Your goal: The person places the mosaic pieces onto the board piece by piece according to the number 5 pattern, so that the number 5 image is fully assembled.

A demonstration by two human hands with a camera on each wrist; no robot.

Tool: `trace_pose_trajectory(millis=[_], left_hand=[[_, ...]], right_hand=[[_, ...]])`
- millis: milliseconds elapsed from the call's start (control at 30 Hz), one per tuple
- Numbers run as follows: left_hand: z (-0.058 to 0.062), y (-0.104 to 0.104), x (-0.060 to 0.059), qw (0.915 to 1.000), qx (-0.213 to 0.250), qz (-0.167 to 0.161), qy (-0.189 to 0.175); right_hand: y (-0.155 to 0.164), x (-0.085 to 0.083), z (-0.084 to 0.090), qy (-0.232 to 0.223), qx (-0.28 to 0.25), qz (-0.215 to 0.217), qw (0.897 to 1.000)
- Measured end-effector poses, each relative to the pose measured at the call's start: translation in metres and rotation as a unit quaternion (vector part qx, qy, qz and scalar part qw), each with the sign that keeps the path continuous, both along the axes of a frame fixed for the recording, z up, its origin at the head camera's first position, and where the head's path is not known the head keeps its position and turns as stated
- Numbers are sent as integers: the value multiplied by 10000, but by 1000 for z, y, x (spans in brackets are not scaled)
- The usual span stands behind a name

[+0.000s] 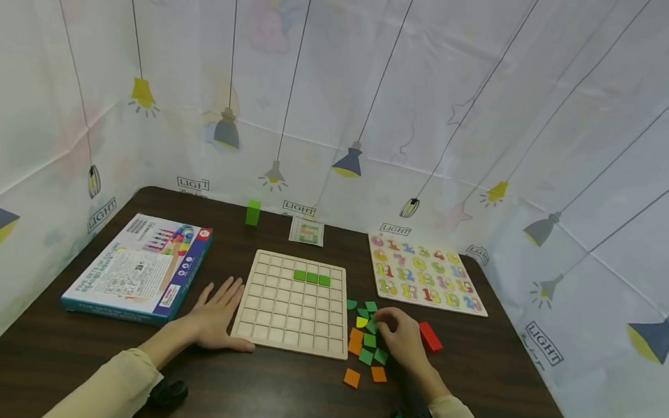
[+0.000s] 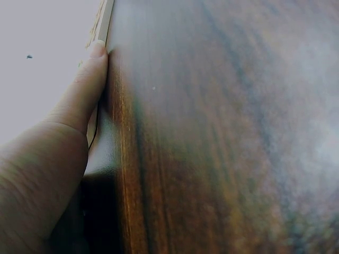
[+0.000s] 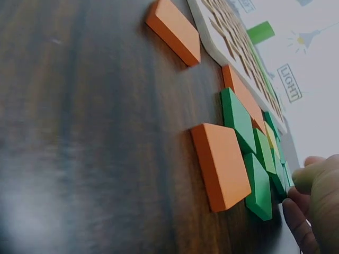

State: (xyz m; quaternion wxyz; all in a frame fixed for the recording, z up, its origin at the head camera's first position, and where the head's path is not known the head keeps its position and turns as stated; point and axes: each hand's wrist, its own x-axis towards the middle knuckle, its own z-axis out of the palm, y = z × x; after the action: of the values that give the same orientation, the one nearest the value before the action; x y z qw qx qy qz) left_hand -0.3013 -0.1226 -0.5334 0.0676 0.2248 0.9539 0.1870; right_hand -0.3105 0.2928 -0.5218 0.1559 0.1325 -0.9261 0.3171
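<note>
A green tile [image 1: 372, 326] in the loose pile is pinched by the right hand [image 1: 401, 338], just right of the grid board [image 1: 291, 303]. The left hand [image 1: 215, 317] is laid flat, fingers straight, against the board's left edge, so the board's empty squares lie leftward from the grip.

Three green squares [image 1: 312, 277] are seen in a row on one wooden grid board [image 1: 281, 324]. Four orange tiles [image 1: 351, 377] can be counted beside it. One red block [image 1: 431, 337], one tall green block [image 1: 252, 212], one number puzzle [image 1: 426, 273] and one box [image 1: 138, 265] are seen on the bench [image 1: 277, 394].
</note>
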Motion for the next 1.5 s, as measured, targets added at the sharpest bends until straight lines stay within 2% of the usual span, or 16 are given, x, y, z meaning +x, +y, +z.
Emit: trace_pose_trajectory(millis=[133,367,633,767,1067,1500], left_hand=[[-2,0,0,9999,109,-6,82],[20,2,9,9999,-49,-106,3],[21,2,10,9998,-117,-132,69],[17,2,7,9999,-31,-128,56],[-5,-2,-1,9998,82,1,173],[-9,-1,-2,9998,8,33,175]], right_hand=[[2,-7,-1,-36,9,-90,10000],[6,-12,-1,-81,39,-41,10000],[5,-14,1,-269,187,122,9994],[6,-15,1,-330,250,156,9990],[7,-16,-1,-328,353,263,9985],[7,-15,-2,-452,430,407,9972]])
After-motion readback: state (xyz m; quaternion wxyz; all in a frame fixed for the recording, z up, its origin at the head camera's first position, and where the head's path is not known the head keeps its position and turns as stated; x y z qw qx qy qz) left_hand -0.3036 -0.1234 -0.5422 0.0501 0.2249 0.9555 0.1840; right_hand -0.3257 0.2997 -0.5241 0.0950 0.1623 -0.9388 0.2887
